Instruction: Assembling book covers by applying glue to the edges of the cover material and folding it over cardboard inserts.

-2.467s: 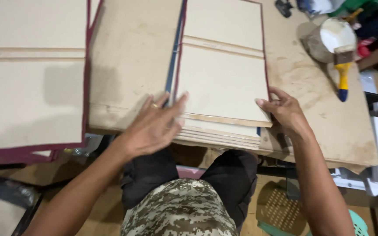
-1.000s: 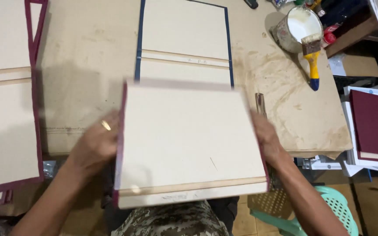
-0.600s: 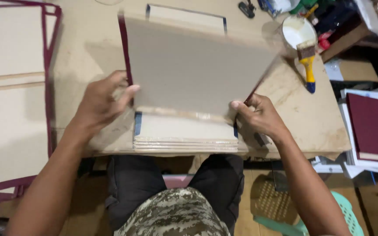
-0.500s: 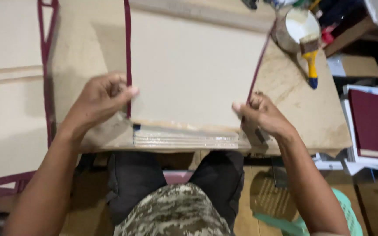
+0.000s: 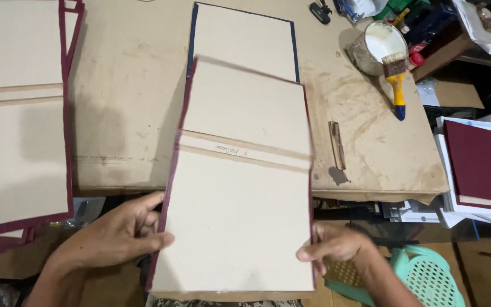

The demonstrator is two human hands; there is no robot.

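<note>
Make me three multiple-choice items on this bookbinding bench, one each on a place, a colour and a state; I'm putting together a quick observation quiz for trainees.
1. Where does the paintbrush lie?
A. Across the rim of the white-filled pot
B. On the green basket
C. Under the left stack

2. What colour is the cloth edging of the opened cover in the hands?
A. Green
B. Maroon
C. Yellow

3. How is that cover held?
A. Folded shut under one arm
B. Lying untouched on the table
C. Open flat, a hand at each side edge

Answers:
1 A, its bristles rest on the pot at the table's far right.
2 B, a maroon border runs down its sides.
3 C, the left hand and the right hand grip opposite edges.
</note>
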